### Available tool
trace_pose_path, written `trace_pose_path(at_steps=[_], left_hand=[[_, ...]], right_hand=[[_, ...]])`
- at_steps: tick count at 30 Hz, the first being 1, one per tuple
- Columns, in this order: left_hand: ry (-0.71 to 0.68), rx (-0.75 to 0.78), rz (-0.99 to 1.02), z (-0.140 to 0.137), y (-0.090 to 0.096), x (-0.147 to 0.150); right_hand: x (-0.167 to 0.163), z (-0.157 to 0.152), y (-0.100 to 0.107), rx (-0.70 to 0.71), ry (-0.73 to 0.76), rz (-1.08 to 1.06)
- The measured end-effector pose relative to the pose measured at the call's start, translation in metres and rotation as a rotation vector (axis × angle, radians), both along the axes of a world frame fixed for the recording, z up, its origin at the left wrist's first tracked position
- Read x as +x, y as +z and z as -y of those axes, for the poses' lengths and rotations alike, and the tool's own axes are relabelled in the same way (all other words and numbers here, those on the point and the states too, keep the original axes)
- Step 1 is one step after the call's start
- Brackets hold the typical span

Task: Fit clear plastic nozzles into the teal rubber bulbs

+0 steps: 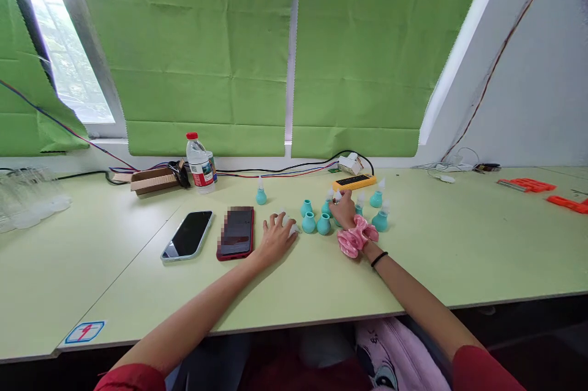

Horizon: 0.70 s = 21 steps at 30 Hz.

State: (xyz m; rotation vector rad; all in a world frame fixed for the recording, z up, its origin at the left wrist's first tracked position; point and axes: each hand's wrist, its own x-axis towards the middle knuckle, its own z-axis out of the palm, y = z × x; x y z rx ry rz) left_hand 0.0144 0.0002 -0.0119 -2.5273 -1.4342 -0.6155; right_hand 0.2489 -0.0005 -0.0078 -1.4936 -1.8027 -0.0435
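My left hand rests on the table with its fingers spread. Partly under them lie translucent white plastic pieces. My right hand, a pink scrunchie at its wrist, has its fingers curled around a small translucent nozzle; the grip is partly hidden. Just left of it stand several open teal rubber bulbs, one in front. Around and right of that hand are teal bulbs with translucent nozzles fitted, such as one bulb. Another nozzle-topped bulb stands apart, farther left.
Two phones, one pale-cased and one red-cased, lie left of my left hand. Behind are a water bottle, an open cardboard box, cables and a yellow power strip. Orange-handled tools lie far right, clear plastic pieces far left.
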Motion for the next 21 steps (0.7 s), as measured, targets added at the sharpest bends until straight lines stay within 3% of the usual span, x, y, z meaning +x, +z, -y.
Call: trace_pose_path(at_steps=[5,16,21], left_hand=[[-0.001,0.015,-0.008,0.001,0.002,0.000],[0.087,0.045,-0.003,-0.003,0.001,-0.003],[0.087,0.033,-0.011,-0.003,0.001,-0.002]], right_hand=[[-0.001,0.012,-0.006,-0.085,-0.005,-0.029],[-0.017,0.013,0.014,-0.087,-0.038,-0.060],[-0.005,0.017,0.001,-0.161,0.013,-0.073]])
